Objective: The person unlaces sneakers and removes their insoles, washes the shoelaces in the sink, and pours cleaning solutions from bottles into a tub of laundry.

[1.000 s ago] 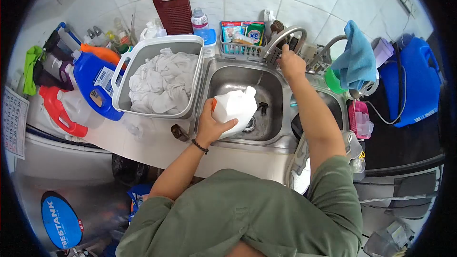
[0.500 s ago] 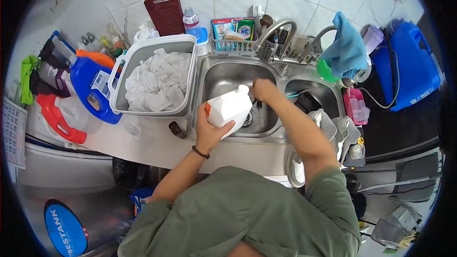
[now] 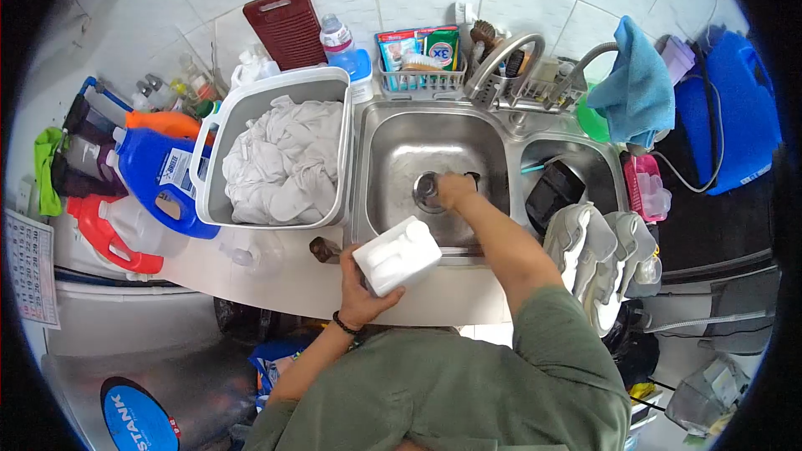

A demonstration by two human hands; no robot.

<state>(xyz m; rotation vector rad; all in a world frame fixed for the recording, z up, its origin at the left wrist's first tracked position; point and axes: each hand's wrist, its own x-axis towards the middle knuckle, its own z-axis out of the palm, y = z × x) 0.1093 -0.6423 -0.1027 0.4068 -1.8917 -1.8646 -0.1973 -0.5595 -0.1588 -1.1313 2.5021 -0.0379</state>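
Calendar point(image 3: 32, 267) at far left, green cloth point(image 3: 48, 174) above it — saw both at the edge of view. Noted a red jug point(image 3: 113, 230) on the counter point(image 3: 267, 271), then a blue bottle point(image 3: 163, 175) just beside the grey tub point(image 3: 324, 88). Found white cloth point(image 3: 284, 159) heaped in the tub, and behind it a washboard point(image 3: 282, 29) leaning against the wall. Spotted a small dark bottle point(image 3: 324, 250) near the front left corner of the sink point(image 3: 401, 134).

Gripped the white jug point(image 3: 397, 257) in the left hand point(image 3: 359, 296), with the thumb along its near side and the other fingers mostly hidden behind it. Held it by the sink's front rim, cap in view; could not tell whether touching the metal. Wore a dark beaded bracelet point(image 3: 345, 324) on that wrist. Had the right hand point(image 3: 458, 192) over the left basin, beside the drain point(image 3: 426, 190), with fingers curled — could not tell whether closed on anything. Saw a rack point(image 3: 426, 81) of packets behind the sink, then the tap point(image 3: 484, 73). Noted a black container point(image 3: 555, 194) tilted in the right basin, and a blue cloth point(image 3: 628, 88) hanging near a green bowl point(image 3: 593, 124). Made out a pink basket point(image 3: 632, 188), then a large blue jug point(image 3: 727, 108) at far right.
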